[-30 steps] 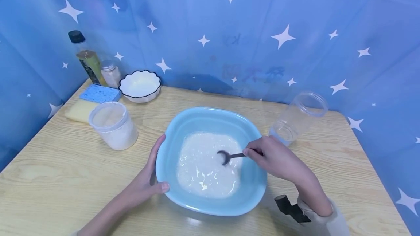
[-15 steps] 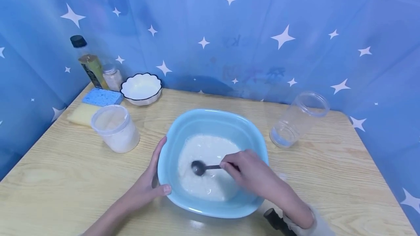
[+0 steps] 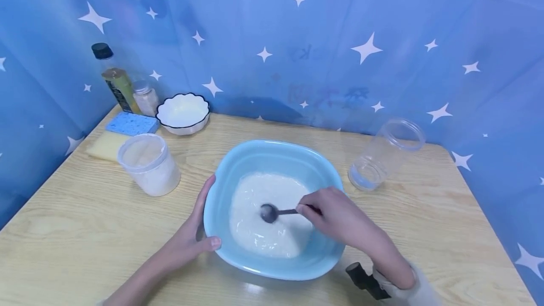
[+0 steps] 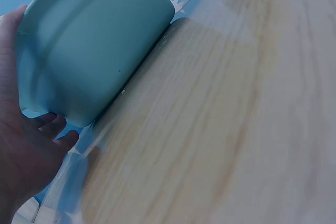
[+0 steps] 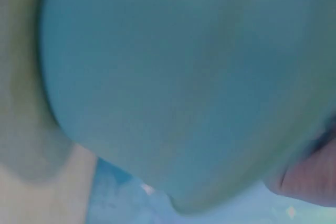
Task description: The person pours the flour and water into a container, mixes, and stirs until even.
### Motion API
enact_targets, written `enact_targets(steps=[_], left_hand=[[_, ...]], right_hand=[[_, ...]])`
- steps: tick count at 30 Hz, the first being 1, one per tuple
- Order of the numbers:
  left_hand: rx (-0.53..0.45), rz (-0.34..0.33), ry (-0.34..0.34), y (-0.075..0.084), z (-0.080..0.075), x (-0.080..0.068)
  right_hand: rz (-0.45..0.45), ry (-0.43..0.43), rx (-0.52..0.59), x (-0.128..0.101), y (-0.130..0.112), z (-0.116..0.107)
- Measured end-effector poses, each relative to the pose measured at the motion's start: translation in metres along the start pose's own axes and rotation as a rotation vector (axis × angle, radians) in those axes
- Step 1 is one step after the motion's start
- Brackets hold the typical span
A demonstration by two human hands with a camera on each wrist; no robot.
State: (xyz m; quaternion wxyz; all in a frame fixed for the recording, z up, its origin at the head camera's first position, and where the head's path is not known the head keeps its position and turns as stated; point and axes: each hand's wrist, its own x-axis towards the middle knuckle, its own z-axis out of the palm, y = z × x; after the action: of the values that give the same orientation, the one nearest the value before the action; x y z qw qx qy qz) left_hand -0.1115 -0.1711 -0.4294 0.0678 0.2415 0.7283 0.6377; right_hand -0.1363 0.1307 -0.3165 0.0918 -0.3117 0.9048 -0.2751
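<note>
A light blue basin (image 3: pixel 267 154) stands on the wooden table, its bottom covered by a milky white liquid (image 3: pixel 280 244). My left hand (image 3: pixel 191 237) holds the basin's left side, thumb at the rim and fingers along the outer wall. From the left wrist, the hand (image 4: pixel 29 145) is seen against the basin's outside (image 4: pixel 105 45). My right hand (image 3: pixel 337 216) reaches over the right rim and pinches the handle of a dark round-bowled spoon (image 3: pixel 269 213), whose bowl is in the liquid. The right wrist view is mostly basin wall (image 5: pixel 157 77), with part of the hand (image 5: pixel 312 177) at the edge.
Left of the basin stands an open tub of white powder (image 3: pixel 155 174). Behind it are a yellow sponge (image 3: pixel 104 146), a blue sponge (image 3: pixel 132 123), an oil bottle (image 3: pixel 119 86), a small jar (image 3: pixel 146 100) and a scalloped bowl (image 3: pixel 182 112). A clear container (image 3: pixel 380 159) stands at back right.
My right hand has swept the spoon leftward through the liquid, then a little back to the right. The left hand has kept its hold on the basin, which has stayed in place.
</note>
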Motion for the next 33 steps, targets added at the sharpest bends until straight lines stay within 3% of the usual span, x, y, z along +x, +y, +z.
enact_targets(steps=[5, 10, 13, 16, 19, 22, 24, 27, 29, 33], left_hand=[[-0.011, -0.003, -0.001, 0.001, 0.001, 0.001], [-0.010, 0.001, 0.004, 0.001, 0.001, 0.001], [-0.014, -0.005, 0.001, 0.001, 0.002, 0.001], [-0.013, -0.009, 0.003, 0.001, 0.001, 0.001], [-0.010, -0.011, 0.005, 0.002, 0.000, 0.000], [-0.006, -0.012, -0.002, 0.002, 0.000, 0.001], [-0.010, -0.010, -0.007, 0.002, 0.000, 0.001], [-0.026, -0.003, -0.016, 0.000, 0.000, 0.001], [-0.036, 0.002, -0.019, 0.000, -0.001, 0.001], [-0.039, 0.008, -0.014, -0.001, -0.001, 0.001]], right_hand=[[-0.025, -0.089, 0.094, -0.002, 0.003, -0.003], [0.021, 0.019, -0.025, 0.000, 0.008, -0.007], [0.067, -0.047, -0.005, -0.006, 0.010, -0.018], [0.056, -0.116, 0.077, -0.005, 0.011, -0.018], [0.047, -0.048, 0.038, 0.002, 0.012, -0.012], [0.096, -0.001, -0.029, -0.001, 0.015, -0.015], [0.108, -0.057, -0.022, -0.008, 0.016, -0.024], [0.061, -0.180, 0.092, -0.014, 0.017, -0.030], [0.034, -0.201, 0.144, -0.011, 0.016, -0.026], [0.048, -0.060, 0.064, -0.001, 0.013, -0.014]])
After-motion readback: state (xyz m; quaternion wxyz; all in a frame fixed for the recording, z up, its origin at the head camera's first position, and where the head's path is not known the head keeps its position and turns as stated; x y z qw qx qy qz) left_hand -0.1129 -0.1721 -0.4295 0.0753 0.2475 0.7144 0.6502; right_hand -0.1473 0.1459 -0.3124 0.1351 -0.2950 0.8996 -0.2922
